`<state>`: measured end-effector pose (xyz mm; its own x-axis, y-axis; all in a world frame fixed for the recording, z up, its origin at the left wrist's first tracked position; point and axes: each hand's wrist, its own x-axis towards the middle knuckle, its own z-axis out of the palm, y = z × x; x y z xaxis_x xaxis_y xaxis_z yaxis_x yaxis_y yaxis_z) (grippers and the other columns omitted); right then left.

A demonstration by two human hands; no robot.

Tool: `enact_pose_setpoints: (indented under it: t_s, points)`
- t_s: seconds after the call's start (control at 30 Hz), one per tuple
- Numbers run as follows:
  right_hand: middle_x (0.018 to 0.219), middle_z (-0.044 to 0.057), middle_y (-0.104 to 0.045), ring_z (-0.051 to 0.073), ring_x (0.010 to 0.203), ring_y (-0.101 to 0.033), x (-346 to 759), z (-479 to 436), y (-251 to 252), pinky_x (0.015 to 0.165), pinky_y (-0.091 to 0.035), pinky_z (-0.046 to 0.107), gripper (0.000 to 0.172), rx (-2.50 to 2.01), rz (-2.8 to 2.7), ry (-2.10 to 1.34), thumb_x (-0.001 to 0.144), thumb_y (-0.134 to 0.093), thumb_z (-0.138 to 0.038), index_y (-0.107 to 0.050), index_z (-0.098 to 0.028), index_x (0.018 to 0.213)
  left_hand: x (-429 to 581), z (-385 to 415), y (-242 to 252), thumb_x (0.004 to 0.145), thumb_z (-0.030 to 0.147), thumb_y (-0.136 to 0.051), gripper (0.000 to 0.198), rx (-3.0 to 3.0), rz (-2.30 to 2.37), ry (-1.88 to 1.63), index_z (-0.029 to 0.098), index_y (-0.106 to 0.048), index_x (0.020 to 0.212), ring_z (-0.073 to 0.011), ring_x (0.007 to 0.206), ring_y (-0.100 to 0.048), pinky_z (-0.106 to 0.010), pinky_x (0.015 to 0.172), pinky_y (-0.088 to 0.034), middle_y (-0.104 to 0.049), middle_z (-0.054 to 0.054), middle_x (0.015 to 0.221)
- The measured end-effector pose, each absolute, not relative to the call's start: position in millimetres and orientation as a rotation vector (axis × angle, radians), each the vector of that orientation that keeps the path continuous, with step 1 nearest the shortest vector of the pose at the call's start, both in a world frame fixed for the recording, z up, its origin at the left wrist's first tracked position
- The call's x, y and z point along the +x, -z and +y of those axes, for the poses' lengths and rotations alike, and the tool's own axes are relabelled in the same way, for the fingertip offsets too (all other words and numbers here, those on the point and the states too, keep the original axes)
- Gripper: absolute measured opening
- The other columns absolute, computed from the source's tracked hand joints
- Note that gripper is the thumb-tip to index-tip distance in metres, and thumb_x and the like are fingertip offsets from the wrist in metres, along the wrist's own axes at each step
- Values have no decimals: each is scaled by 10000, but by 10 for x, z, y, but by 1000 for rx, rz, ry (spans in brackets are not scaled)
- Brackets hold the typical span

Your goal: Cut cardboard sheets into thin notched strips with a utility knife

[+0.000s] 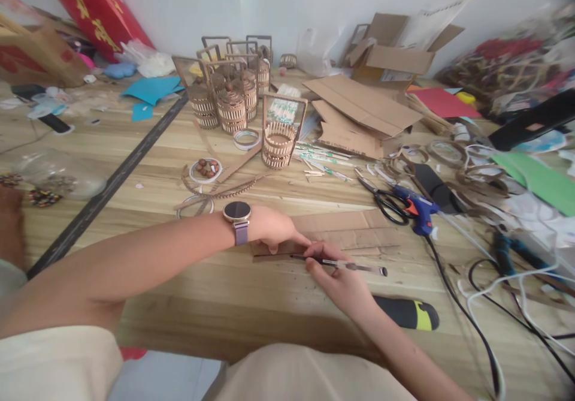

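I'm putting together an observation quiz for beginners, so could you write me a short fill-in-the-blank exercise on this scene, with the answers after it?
1. The right hand holds a slim ____.
2. The left hand rests on a flat piece of brown ____.
3. The watch has a ____ strap.
4. The glue gun is orange and ____.

Missing words: pen; cardboard; purple; blue.
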<state>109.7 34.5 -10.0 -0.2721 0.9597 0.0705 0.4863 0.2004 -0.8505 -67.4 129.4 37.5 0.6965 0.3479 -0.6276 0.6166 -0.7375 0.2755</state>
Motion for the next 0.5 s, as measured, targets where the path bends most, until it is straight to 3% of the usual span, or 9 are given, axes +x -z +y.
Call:
enact_pose_setpoints:
  t_s: [0.33, 0.5]
  points:
    - [737, 18, -689, 185, 719, -640, 1099, 357, 156, 673, -508, 306, 125, -1376, -1846, -982, 820, -539, -305, -624, -230, 769, -670, 1294, -399, 714, 66, -687, 867, 2407, 749, 762, 510, -430, 1414, -179, 638, -599, -223, 550, -411, -682, 42, 789]
    - [763, 25, -708, 191, 740, -666, 1216, 371, 115, 667, -521, 295, 165, -1420, -1820, -977, 834, -525, -352, -626, -232, 782, -663, 1307, -377, 755, 104, -696, 894, 2418, 718, 805, 490, -340, 1479, -184, 636, -587, -238, 552, -413, -676, 19, 833]
